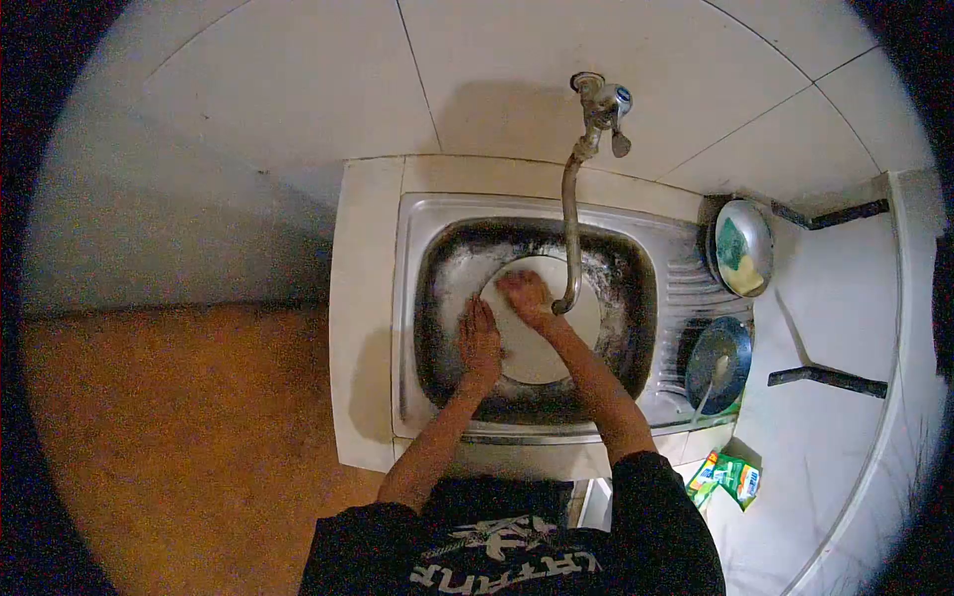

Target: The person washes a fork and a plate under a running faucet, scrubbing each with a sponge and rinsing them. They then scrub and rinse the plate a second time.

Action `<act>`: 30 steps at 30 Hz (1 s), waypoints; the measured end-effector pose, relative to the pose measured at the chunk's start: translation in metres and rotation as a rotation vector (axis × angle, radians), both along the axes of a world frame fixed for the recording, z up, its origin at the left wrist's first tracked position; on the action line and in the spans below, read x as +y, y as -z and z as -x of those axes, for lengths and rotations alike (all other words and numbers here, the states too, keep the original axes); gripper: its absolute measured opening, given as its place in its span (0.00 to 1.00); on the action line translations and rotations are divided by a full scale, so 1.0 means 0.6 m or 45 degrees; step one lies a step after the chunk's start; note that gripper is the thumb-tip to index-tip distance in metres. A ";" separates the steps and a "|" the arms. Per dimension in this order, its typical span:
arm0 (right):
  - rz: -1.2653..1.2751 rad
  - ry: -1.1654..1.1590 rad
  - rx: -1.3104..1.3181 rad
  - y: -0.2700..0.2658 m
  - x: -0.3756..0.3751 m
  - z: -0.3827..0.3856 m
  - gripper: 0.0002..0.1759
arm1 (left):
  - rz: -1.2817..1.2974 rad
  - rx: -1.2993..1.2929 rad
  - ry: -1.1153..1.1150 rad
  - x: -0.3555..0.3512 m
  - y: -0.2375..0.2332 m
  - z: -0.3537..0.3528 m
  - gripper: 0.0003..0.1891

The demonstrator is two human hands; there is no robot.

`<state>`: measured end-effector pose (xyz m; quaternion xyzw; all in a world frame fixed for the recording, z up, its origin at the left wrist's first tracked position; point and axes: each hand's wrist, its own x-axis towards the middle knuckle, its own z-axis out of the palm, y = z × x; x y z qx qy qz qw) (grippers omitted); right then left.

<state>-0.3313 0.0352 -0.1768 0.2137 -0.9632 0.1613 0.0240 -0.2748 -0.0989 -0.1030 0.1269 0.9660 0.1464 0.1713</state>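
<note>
A round white plate [547, 350] lies in the basin of the metal sink [646, 323]. My left hand [480, 346] is at the plate's left rim, its fingers long along the edge and the thumb side over the plate, steadying it. On the upper part of the plate rests my right hand [527, 298], fingers bent and pressed down. Its fingertips are blurred, and anything under them is hidden. The curved spout of the tap [571, 219] hangs just right of my right hand.
At the right, on the ribbed drainboard [686, 288], a metal pan [757, 233] holding a green and yellow sponge [736, 256] leans near a dark frying pan [717, 363]. A green packet [733, 477] lies at the lower right. Black brackets [827, 377] stick out at the far right.
</note>
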 end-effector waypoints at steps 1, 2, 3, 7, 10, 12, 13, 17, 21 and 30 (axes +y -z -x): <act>-0.104 0.125 -0.200 -0.014 0.006 0.018 0.14 | -0.048 0.107 0.037 -0.004 -0.001 -0.002 0.51; -0.207 0.252 -0.398 -0.026 0.008 0.031 0.15 | -0.044 0.109 0.037 -0.004 -0.002 0.000 0.51; -0.208 0.251 -0.394 -0.004 0.004 0.030 0.15 | -0.076 0.032 0.012 -0.003 -0.003 0.003 0.50; -0.121 0.314 -0.307 0.054 -0.017 -0.005 0.15 | -0.045 0.246 0.066 -0.008 0.078 -0.010 0.50; 0.158 0.125 -0.229 0.007 -0.026 -0.012 0.14 | -0.107 0.061 0.068 -0.011 0.021 0.001 0.50; -0.001 0.346 -0.265 -0.030 -0.015 0.012 0.11 | -0.148 0.074 0.071 -0.016 0.052 -0.006 0.51; -0.083 0.453 -0.281 -0.041 -0.009 0.025 0.09 | -0.195 0.084 0.074 -0.016 0.048 -0.002 0.51; -0.001 0.316 -0.073 0.006 -0.039 -0.004 0.09 | -0.158 0.038 0.067 -0.012 0.036 -0.001 0.52; 0.118 -0.140 0.313 -0.069 -0.027 -0.031 0.09 | -0.073 0.069 0.080 -0.016 0.019 -0.001 0.52; -0.303 0.759 -0.294 0.166 0.008 0.014 0.09 | -0.017 -0.017 0.082 -0.015 0.003 0.005 0.52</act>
